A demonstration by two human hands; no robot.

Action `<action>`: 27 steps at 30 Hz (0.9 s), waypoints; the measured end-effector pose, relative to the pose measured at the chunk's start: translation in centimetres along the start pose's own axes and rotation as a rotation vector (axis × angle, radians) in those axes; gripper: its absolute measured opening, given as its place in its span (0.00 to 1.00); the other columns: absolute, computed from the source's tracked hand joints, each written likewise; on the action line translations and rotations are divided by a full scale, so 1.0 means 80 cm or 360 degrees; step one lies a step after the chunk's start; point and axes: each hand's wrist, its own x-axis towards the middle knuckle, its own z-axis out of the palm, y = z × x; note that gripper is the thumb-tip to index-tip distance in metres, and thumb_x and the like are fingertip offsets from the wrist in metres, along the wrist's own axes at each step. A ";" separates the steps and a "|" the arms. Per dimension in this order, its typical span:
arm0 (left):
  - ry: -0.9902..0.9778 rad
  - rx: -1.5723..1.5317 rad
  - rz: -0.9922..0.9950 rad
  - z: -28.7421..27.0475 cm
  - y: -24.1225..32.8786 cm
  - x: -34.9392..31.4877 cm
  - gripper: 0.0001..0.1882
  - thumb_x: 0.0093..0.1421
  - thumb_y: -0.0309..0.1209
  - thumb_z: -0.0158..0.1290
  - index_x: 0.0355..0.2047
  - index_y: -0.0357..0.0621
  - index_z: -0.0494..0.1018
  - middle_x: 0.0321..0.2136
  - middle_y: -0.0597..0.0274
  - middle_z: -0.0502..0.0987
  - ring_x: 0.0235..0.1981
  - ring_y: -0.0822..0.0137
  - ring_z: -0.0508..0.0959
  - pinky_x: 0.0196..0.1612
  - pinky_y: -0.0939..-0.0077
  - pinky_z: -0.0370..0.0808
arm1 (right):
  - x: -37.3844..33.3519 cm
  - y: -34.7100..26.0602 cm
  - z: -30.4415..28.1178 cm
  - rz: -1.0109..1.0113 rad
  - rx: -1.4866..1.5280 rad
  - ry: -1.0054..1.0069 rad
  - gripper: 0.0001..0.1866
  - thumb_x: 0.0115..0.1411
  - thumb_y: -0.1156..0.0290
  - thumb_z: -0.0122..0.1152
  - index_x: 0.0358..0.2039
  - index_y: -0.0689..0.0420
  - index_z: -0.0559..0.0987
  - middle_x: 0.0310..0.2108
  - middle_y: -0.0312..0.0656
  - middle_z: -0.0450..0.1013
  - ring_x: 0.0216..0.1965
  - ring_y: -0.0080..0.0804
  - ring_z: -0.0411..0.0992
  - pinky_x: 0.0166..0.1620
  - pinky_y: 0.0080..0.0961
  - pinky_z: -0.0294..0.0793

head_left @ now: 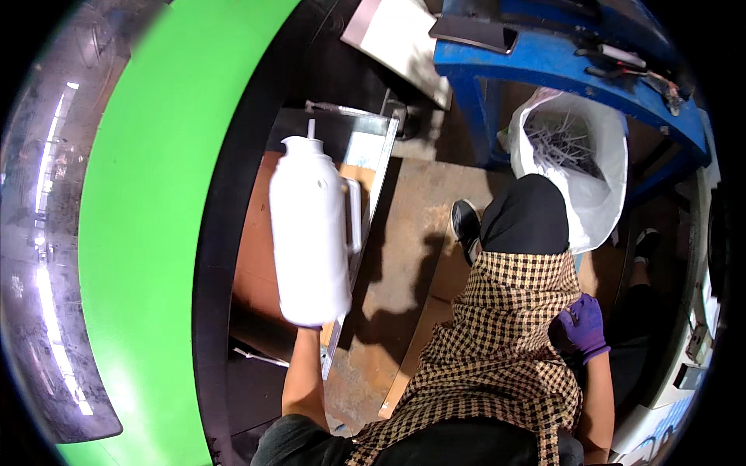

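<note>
A white plastic flask body [309, 233], shaped like a jug with a side handle and a thin stub at its narrow top, stands upright at centre left. My left hand [311, 327] is at its lower end and holds it from behind. Only a sliver of purple glove shows there, and the fingers are hidden by the flask body. My right hand [584, 324], in a purple glove, rests on the checked apron [505, 326] over my thigh. Its fingers lie loosely bent against the cloth, and I see nothing held in it.
Beneath the flask body sits a metal-edged box with brown cardboard [256, 233]. A green panel [155, 194] with black edging curves along the left. At upper right, a white sack [614, 179] of thin scraps leans by a blue table [497, 62] carrying a phone [474, 34] and tools.
</note>
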 end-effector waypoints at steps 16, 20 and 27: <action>-0.1955 0.1860 0.2078 0.477 -0.027 -0.186 0.16 0.56 0.24 0.62 0.46 0.40 0.76 0.47 0.41 0.81 0.47 0.41 0.84 0.52 0.54 0.81 | -0.032 -0.160 -0.295 0.0012 0.2413 0.0998 0.70 0.44 0.38 0.80 0.75 0.61 0.48 0.70 0.51 0.60 0.71 0.41 0.60 0.70 0.41 0.62; -0.2473 0.2022 0.2035 0.571 -0.084 -0.182 0.24 0.54 0.23 0.58 0.54 0.44 0.77 0.59 0.46 0.74 0.60 0.40 0.74 0.63 0.47 0.70 | -0.053 -0.138 -0.285 0.0067 0.2065 0.1760 0.61 0.42 0.37 0.81 0.66 0.61 0.62 0.60 0.46 0.68 0.63 0.42 0.68 0.66 0.41 0.68; -0.2759 0.2001 0.1648 0.615 -0.182 -0.266 0.59 0.48 0.60 0.66 0.70 0.34 0.57 0.68 0.38 0.60 0.70 0.38 0.58 0.72 0.43 0.51 | -0.045 -0.135 -0.217 0.0068 0.0331 0.1454 0.46 0.39 0.64 0.86 0.59 0.55 0.74 0.58 0.52 0.72 0.59 0.60 0.71 0.61 0.47 0.70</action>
